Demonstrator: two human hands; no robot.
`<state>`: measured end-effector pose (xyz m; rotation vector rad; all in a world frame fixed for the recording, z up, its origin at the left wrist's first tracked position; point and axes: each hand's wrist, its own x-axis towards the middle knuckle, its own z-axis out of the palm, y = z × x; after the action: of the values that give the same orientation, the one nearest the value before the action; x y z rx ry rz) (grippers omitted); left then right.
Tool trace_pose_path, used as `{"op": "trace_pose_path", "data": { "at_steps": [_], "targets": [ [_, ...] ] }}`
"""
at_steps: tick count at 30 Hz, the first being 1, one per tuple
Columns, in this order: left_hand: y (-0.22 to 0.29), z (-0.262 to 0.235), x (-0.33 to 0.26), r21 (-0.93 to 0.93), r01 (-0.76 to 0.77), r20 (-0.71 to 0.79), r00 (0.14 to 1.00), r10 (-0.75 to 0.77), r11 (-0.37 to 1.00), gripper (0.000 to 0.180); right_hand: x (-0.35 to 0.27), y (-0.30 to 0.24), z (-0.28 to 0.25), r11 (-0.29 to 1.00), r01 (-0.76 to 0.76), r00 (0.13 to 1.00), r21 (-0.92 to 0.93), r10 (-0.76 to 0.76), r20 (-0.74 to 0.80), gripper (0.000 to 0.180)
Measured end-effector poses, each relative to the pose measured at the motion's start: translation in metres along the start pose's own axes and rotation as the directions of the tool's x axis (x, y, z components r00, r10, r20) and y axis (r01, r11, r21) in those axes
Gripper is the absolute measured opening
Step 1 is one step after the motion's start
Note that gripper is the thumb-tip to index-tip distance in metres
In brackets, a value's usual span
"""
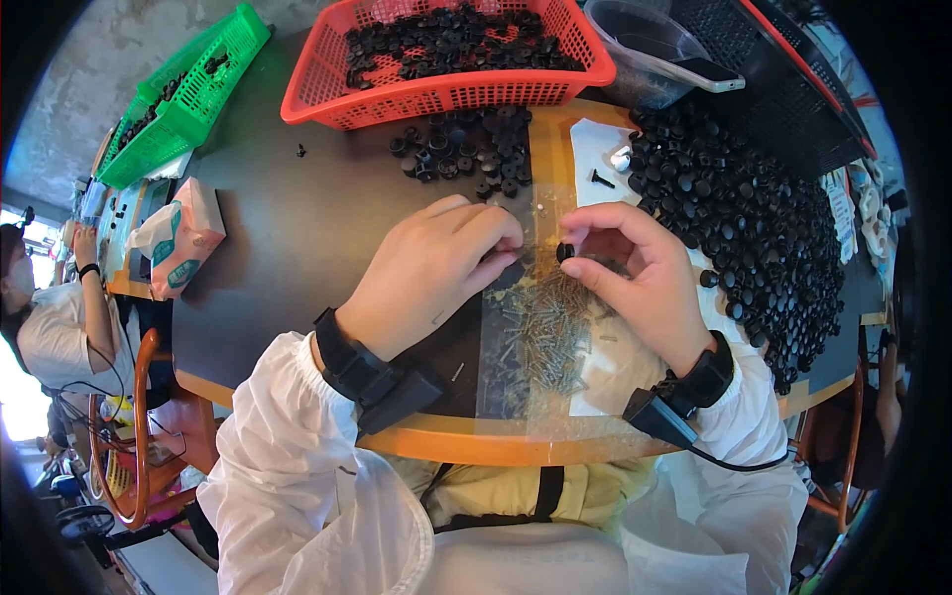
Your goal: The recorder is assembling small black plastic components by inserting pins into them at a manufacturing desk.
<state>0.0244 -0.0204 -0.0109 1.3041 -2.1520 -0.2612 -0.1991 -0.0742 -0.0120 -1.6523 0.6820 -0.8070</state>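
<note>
Within right hand (652, 281), black cap (565, 252)

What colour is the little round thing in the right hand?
Black: the round cap shows best in the head view.

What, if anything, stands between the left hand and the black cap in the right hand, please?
Nothing visible does: a gap separates the left hand from the black cap in the right hand; the screws lie on the table.

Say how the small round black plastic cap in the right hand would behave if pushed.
The small round black plastic cap might roll on its curved edge. It is probably light: the right hand pinches it between fingertips.
</note>
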Motion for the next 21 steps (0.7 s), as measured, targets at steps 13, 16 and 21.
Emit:
{"op": "trace_pose_path", "data": {
  "at_steps": [13,16,21],
  "targets": [
    [0.019,-0.003,-0.004,-0.676,0.316,-0.001,0.903,-0.429,0.666,0.019,-0.006,-0.003,0.005,0.964,-0.119,0.993,0.238,0.110,0.052,0.031],
    [0.015,0.000,-0.003,-0.571,0.077,-0.135,0.973,-0.186,0.818,0.021,-0.005,-0.002,0.006,0.927,-0.115,0.993,0.357,0.100,0.062,0.032],
    [0.019,0.001,-0.003,-0.492,0.046,-0.170,0.974,-0.148,0.869,0.023,-0.005,-0.004,0.003,0.908,-0.156,0.986,0.389,0.123,0.109,0.033]
  ]
}}
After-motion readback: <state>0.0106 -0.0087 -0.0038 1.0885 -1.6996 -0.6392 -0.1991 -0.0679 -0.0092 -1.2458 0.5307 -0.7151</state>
